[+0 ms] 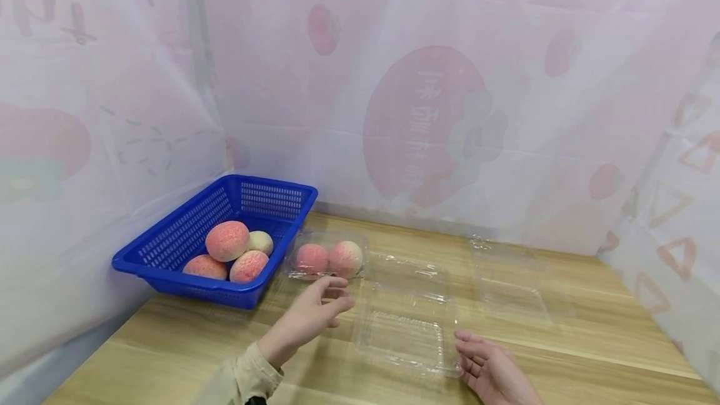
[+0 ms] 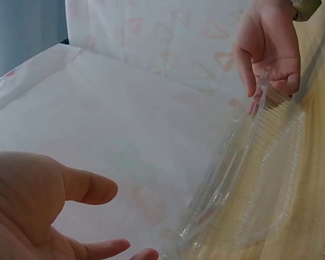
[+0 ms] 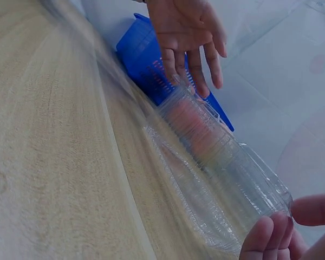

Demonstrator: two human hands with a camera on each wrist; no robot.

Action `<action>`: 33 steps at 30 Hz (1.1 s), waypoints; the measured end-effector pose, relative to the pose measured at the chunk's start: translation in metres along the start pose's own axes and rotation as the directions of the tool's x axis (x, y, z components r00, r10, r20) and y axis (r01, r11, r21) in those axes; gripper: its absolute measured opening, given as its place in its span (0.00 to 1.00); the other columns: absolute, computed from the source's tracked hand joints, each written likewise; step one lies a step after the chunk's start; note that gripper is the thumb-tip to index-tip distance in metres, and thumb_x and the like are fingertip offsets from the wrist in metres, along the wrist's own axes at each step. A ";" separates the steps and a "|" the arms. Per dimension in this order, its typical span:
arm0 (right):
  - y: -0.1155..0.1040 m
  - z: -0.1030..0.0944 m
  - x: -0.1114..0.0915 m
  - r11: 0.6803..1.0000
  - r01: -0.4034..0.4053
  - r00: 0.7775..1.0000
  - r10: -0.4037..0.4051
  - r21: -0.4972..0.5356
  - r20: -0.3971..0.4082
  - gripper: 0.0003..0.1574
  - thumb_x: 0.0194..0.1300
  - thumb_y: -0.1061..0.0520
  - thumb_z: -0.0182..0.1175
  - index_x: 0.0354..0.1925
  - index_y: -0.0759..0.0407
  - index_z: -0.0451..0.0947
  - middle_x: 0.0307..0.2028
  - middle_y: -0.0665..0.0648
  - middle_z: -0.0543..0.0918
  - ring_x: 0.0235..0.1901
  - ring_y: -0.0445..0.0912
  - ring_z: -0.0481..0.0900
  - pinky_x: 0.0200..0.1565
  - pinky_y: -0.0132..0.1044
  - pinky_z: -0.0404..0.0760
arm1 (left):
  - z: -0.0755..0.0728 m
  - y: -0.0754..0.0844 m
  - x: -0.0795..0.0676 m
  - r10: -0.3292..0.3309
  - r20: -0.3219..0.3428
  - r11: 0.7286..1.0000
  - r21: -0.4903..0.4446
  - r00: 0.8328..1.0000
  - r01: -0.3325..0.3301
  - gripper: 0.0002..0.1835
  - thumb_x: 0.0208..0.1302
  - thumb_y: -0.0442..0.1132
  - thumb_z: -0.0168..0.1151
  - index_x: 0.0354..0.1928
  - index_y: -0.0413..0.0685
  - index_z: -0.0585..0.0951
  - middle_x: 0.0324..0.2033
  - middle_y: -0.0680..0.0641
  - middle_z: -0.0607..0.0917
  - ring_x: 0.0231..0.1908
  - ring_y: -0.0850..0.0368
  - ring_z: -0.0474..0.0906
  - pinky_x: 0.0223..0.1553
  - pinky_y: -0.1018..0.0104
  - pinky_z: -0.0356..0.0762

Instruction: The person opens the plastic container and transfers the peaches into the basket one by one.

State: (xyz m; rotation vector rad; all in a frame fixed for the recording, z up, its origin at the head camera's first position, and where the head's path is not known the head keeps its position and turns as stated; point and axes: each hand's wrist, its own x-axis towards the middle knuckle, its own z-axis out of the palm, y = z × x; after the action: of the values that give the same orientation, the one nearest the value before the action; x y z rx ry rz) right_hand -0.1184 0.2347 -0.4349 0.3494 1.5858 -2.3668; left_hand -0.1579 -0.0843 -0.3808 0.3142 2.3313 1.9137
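Observation:
An unfolded clear plastic clamshell box (image 1: 402, 336) lies in front of me on the table. My right hand (image 1: 492, 367) holds its right edge, with thumb and fingertips on either side of the corner (image 3: 288, 206) in the right wrist view. My left hand (image 1: 315, 314) hovers left of the box with fingers loosely bent and nothing in them. Just beyond it, another clear box (image 1: 360, 249) contains two pink and cream peaches (image 1: 312, 259). Several more peaches (image 1: 227, 241) lie in a blue basket (image 1: 169, 280) at the left.
Another unfolded clear box (image 1: 512, 292) lies toward the back right of the wooden table (image 1: 596, 342). A printed white cloth (image 1: 534, 161) encloses the table at the back and sides. The basket stands against the left cloth.

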 end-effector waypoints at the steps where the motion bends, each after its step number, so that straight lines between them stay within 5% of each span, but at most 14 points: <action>1: 0.000 0.000 0.000 1.000 -0.001 1.000 0.001 -0.001 0.006 0.08 0.70 0.67 0.55 0.44 0.62 0.80 0.40 0.55 0.76 0.37 0.45 0.72 0.43 0.34 0.75 | 0.000 -0.003 0.000 -0.015 0.019 1.000 0.005 1.000 0.015 0.26 0.67 0.40 0.63 0.60 0.31 0.71 0.50 0.37 0.78 0.46 0.45 0.78 0.41 0.51 0.82; 10: 0.001 0.000 0.001 1.000 -0.002 1.000 0.002 -0.005 0.002 0.09 0.69 0.65 0.57 0.47 0.64 0.78 0.41 0.54 0.76 0.38 0.45 0.71 0.43 0.35 0.75 | 0.005 -0.020 0.006 -0.066 0.157 0.990 -0.111 0.985 0.084 0.30 0.67 0.37 0.61 0.62 0.22 0.64 0.47 0.36 0.79 0.46 0.40 0.79 0.40 0.54 0.83; 33: 0.001 0.002 0.000 1.000 -0.004 1.000 0.004 -0.016 -0.019 0.12 0.69 0.63 0.57 0.49 0.66 0.77 0.40 0.55 0.76 0.37 0.45 0.72 0.43 0.35 0.76 | 0.014 -0.031 0.006 -0.092 0.204 0.981 -0.149 0.975 0.124 0.28 0.60 0.28 0.61 0.60 0.21 0.66 0.39 0.38 0.80 0.34 0.51 0.80 0.36 0.58 0.84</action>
State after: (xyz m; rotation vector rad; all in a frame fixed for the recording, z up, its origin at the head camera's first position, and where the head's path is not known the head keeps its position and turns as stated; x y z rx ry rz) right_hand -0.1175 0.2324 -0.4352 0.3721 1.6099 -2.3529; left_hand -0.1633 -0.0756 -0.4136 0.3359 2.0136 1.9088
